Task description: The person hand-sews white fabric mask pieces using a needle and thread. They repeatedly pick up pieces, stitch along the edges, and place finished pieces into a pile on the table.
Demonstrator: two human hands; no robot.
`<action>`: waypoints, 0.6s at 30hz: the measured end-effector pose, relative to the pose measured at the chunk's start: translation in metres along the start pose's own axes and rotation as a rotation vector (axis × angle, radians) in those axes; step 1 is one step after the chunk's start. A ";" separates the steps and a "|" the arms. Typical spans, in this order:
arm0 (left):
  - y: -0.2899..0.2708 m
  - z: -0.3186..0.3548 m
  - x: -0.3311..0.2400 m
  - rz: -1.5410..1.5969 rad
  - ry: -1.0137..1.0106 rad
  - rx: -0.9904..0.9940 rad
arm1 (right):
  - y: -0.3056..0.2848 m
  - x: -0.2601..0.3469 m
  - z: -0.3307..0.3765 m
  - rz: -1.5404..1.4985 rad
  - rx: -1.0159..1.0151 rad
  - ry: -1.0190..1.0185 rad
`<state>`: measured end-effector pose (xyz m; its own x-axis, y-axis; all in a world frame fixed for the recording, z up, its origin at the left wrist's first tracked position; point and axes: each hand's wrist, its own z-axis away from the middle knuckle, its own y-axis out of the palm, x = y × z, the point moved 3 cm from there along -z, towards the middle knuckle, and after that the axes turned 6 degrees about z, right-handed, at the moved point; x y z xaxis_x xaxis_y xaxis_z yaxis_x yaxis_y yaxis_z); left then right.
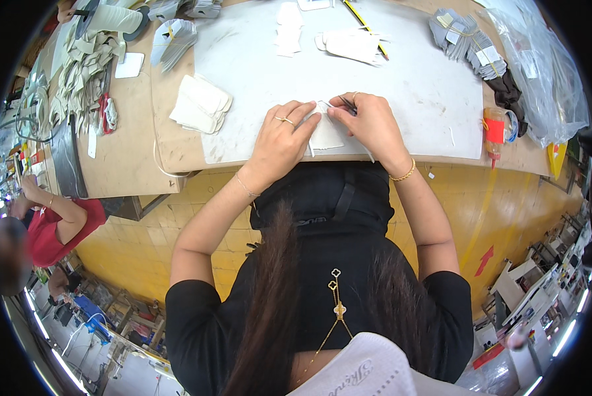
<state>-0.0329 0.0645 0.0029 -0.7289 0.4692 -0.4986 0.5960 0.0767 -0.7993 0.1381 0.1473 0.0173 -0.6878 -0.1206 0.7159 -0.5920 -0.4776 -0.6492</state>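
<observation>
A small cream-white flat piece (pixel 326 136), with a narrow strip along its edges, lies on the grey-white work sheet near the table's front edge. My left hand (pixel 284 137) is closed at its upper left, fingertips pinching the top edge. From the right, my right hand (pixel 373 127) is closed too, its thumb and forefinger at the upper right corner of the piece. A slim dark pointed tool (pixel 346 103) sits among the right fingers; its kind is partly hidden. Loose strip ends hang at the lower edge of the piece.
Stacked cream pieces (pixel 201 104) lie left, and a tied cream bundle (pixel 350 46) lies ahead beside a yellow-black pencil (pixel 367 31). Grey bundles (pixel 466 43), a plastic bag (pixel 540 79) and a red-labelled bottle (pixel 494 132) stand right. Another person's red sleeve (pixel 68 228) shows far left.
</observation>
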 end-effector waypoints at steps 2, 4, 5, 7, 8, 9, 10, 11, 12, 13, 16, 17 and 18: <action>-0.001 0.000 0.001 0.006 0.003 0.004 | 0.001 -0.001 0.001 0.040 0.016 0.031; -0.001 -0.001 0.001 -0.002 0.012 0.012 | 0.000 -0.005 0.002 0.108 0.064 0.120; -0.001 -0.001 0.001 -0.007 0.014 0.017 | -0.001 -0.006 0.002 0.127 0.086 0.113; -0.001 -0.001 0.002 -0.011 0.015 0.028 | -0.004 -0.004 0.001 0.153 0.068 0.016; -0.001 -0.001 0.002 -0.014 0.025 0.026 | -0.006 -0.005 -0.002 0.209 0.069 0.014; -0.001 -0.002 0.003 -0.015 0.032 0.026 | -0.009 -0.005 -0.008 0.263 0.065 -0.007; -0.002 -0.002 0.003 -0.011 0.033 0.030 | -0.011 -0.005 -0.014 0.324 0.070 -0.011; -0.002 -0.002 0.003 -0.019 0.044 0.029 | -0.013 -0.004 -0.021 0.268 0.084 -0.029; -0.002 -0.002 0.004 -0.022 0.050 0.030 | -0.016 -0.004 -0.030 0.222 0.108 -0.030; -0.002 -0.002 0.004 -0.025 0.055 0.031 | -0.019 -0.003 -0.037 0.182 0.135 -0.011; -0.003 -0.002 0.004 -0.016 0.050 0.020 | -0.023 0.005 -0.046 0.064 0.207 -0.063; -0.003 -0.002 0.004 -0.013 0.045 0.017 | -0.024 0.008 -0.044 0.048 0.215 -0.077; -0.003 -0.002 0.004 -0.005 0.039 0.016 | -0.023 0.010 -0.039 0.081 0.198 -0.065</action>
<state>-0.0367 0.0676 0.0040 -0.7181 0.5028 -0.4812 0.5865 0.0651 -0.8073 0.1283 0.1906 0.0297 -0.6971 -0.2187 0.6827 -0.4373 -0.6249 -0.6467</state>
